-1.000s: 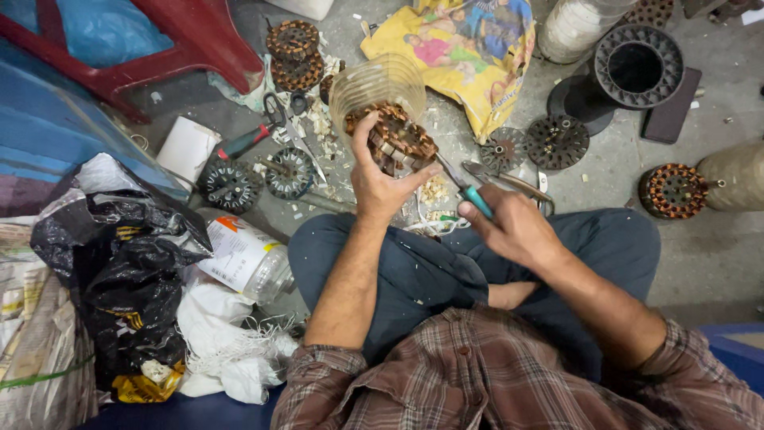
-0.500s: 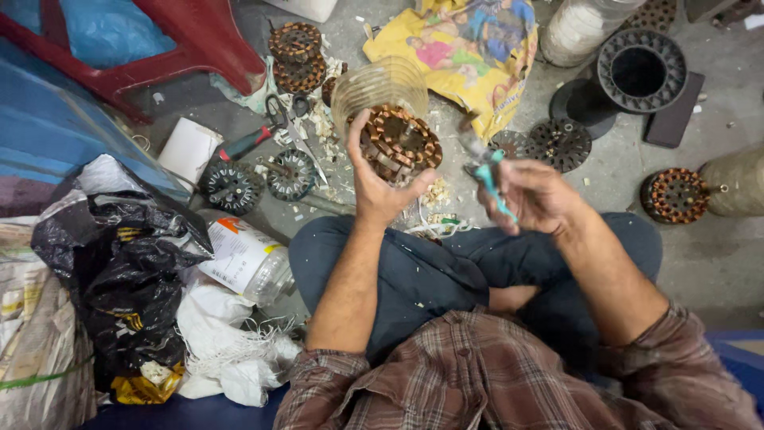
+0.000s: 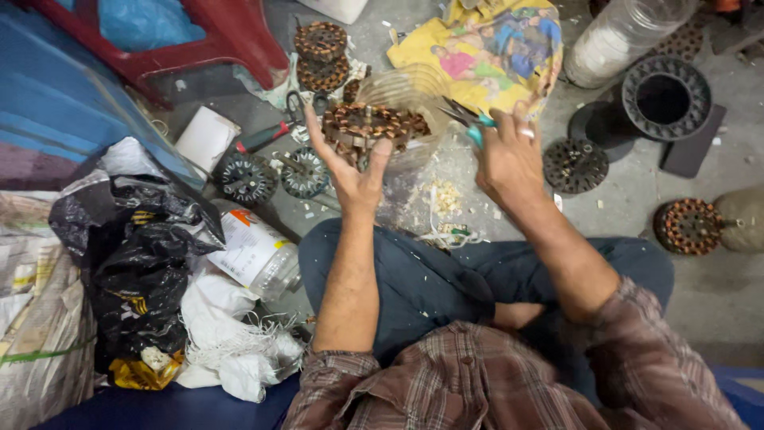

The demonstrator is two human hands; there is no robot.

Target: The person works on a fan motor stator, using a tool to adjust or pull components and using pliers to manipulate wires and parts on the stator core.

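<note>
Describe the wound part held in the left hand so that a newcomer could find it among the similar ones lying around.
Start at the yellow printed cloth at the top of the floor. Just left of and below it, the raised left hand cups a round copper-wound motor stator. It is the only such coil lifted off the floor; the others lie flat on the concrete.

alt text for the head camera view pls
Seated on the floor, a person holds a round copper-wound stator up in the left hand and teal-handled pliers in the right hand. More stators and black plastic bags lie around.
</note>
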